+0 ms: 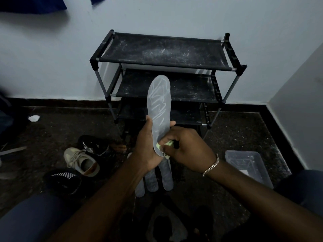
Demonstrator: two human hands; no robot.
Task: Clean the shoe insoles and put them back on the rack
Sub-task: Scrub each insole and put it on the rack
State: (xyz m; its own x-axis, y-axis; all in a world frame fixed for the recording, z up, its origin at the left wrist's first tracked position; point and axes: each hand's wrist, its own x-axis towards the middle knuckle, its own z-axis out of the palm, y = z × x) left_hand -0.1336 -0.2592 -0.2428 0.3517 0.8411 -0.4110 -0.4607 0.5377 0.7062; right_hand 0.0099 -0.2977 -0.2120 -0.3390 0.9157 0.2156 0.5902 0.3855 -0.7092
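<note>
Left of centre on the floor [227,137], shoes [82,161] lie loose. Left hand [148,147] grips the insole [159,102] low down, fingers [172,123] curled round it; long axis near upright, toe toward the rack [162,49] behind. Right hand [185,147], touching the heel end, pinches a yellow-green wipe [168,143] against it. Spare insoles [166,177] on the dark floor below. Clear tub [248,165] right. Dim room, pale wall [52,58].

Insole [158,105] is showing grey, with pale white scribbled streaks running along it. Cloth [167,143] is showing light yellow-green. Rack [162,51] is presenting black shelves flecked with white specks, on grey poles. Far shoe [92,145] and near shoe [64,180] are displaying black with white stripes. Middle shoe [82,161] is showing beige. Bracelet [211,165] is reading silver. Wall [174,18] is appearing pale blue. Floor [236,133] is showing dark speckle.
</note>
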